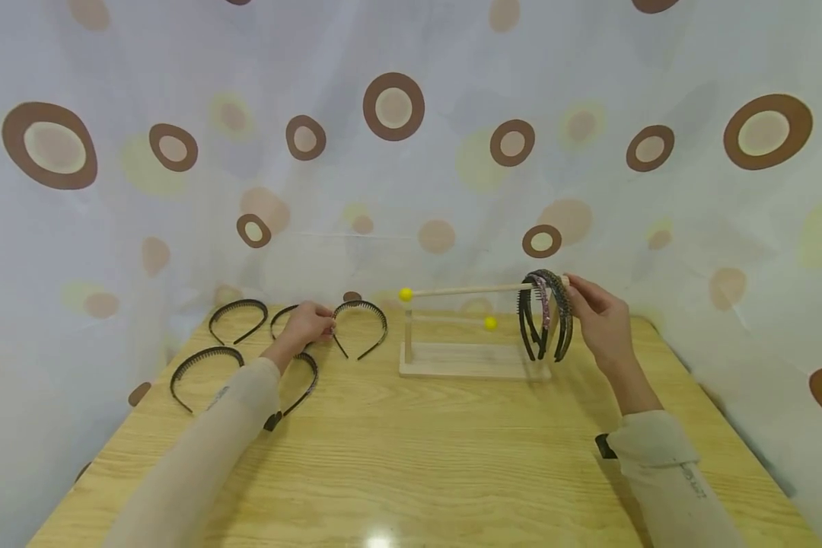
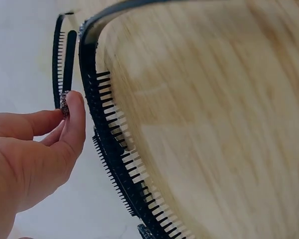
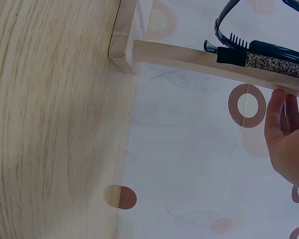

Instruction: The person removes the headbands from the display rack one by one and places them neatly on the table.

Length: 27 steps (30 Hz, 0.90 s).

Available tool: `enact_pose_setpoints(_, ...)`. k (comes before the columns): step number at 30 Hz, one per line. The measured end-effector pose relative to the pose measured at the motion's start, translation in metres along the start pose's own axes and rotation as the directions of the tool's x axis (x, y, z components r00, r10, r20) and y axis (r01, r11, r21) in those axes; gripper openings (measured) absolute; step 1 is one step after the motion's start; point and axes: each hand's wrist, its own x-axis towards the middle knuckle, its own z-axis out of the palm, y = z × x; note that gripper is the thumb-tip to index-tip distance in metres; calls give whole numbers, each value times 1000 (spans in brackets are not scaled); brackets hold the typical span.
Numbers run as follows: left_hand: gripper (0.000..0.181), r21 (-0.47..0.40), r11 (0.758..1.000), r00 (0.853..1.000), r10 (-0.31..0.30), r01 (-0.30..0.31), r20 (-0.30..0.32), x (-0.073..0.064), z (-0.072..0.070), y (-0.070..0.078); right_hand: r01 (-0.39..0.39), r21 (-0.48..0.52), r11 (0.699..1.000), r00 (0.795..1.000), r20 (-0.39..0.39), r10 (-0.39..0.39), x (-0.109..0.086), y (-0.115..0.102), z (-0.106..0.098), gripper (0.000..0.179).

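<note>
Left of the stand, the left hand pinches one side of a headband between thumb and fingertips. The right hand, fingers partly bent, touches the stand's right end — whether gripping, I cannot tell — beside hanging headbands.

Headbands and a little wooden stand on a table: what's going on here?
A person's left hand pinches one headband at the back of the table. Their right hand touches the wooden stand at its right end, where some hanging headbands are bunched together on the upper bar. More loose headbands lie to the left of the stand.
</note>
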Motion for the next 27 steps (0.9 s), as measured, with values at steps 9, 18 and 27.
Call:
enact_pose_setpoints(9,33,64,997,999,-36,34,31,0,-10,0,-26,14,1000,1000,8,26,4,-2,0,40)
enact_pose_setpoints(18,27,95,995,999,7,-11,38,-12,-14,2,-30,31,999,1000,-1,30,2,17,-4,40)
enact_pose_setpoints(27,36,11,999,999,-34,35,-12,-19,-10,8,-9,44,999,1000,15,8,-5,-11,-1,40)
